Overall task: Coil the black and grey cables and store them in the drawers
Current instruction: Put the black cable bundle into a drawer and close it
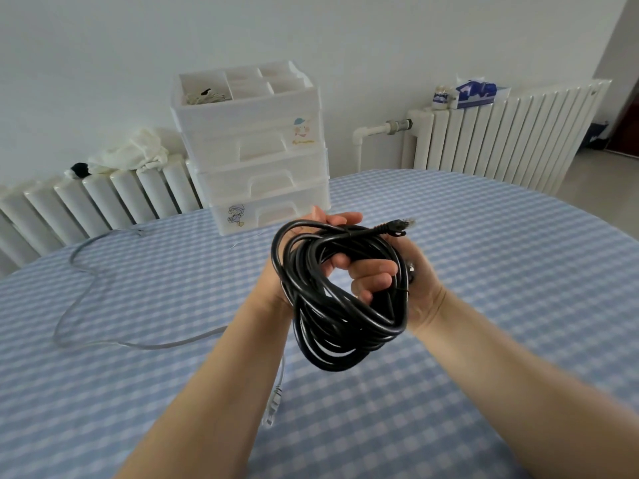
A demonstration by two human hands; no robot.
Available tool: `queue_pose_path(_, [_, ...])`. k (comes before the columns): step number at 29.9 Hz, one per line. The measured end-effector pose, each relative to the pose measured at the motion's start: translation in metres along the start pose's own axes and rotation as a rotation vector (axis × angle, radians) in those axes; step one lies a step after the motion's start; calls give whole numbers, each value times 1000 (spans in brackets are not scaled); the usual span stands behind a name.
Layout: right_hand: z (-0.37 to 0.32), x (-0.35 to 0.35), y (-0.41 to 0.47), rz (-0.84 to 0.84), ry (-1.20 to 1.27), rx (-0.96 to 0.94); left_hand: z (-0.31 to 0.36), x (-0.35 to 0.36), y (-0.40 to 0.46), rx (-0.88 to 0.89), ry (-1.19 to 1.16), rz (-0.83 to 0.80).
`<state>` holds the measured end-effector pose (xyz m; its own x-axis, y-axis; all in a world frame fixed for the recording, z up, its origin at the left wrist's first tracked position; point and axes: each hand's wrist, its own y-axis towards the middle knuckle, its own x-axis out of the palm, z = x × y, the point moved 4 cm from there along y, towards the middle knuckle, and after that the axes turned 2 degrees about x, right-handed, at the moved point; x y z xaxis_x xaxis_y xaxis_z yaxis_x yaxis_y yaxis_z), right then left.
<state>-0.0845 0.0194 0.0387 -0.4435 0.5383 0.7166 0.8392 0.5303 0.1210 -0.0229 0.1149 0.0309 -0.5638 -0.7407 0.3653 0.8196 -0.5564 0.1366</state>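
Only the head view here, so it all comes from that one. The black cable (340, 299) is already wound into a fat bundle and sits up in the air between both hands, above the surface (484, 271). The right hand (390, 274) has its fingers curled through the loops and grips the bundle. The left hand (321, 223) is behind the coil with loops round the wrist; its fingertips show over the top, but I can't tell how it's holding. The plug end (401, 225) sticks out at the top, pointing right.

What matters for the next move, I reckon: the drawers (259, 167) stand straight ahead of the hands, a bit to the left, all shut as far as I can see, so the left hand is the nearer one to pull a drawer open. The coil hangs mostly upright.

The grey cable (86, 288) lies uncoiled on the surface, left of the left arm, running towards the drawers, with a pale plug under the left forearm.

Checked blue cloth on the surface, radiators behind, white wall.
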Motion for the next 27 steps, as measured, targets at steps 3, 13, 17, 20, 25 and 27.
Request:
queue_pose_path(3, [1,-5,6,25,131,-11,2,6,11,-37,-45,-163])
queue_pose_path(13, [-24,-21,12,236,33,-75,22,-32,44,-3,29,17])
queue_pose_path(17, [-53,-36,28,559,-241,-224,35,-71,75,10,60,307])
queue_pose_path(20, [-80,-39,48,768,-748,-295,50,-86,101,-8,40,396])
queue_pose_path(25, [-111,-41,93,1048,-1328,-391,57,-92,128,-189,-259,458])
queue_pose_path(27, [-122,-40,107,1067,-1491,-437,57,-94,135,-209,-363,500])
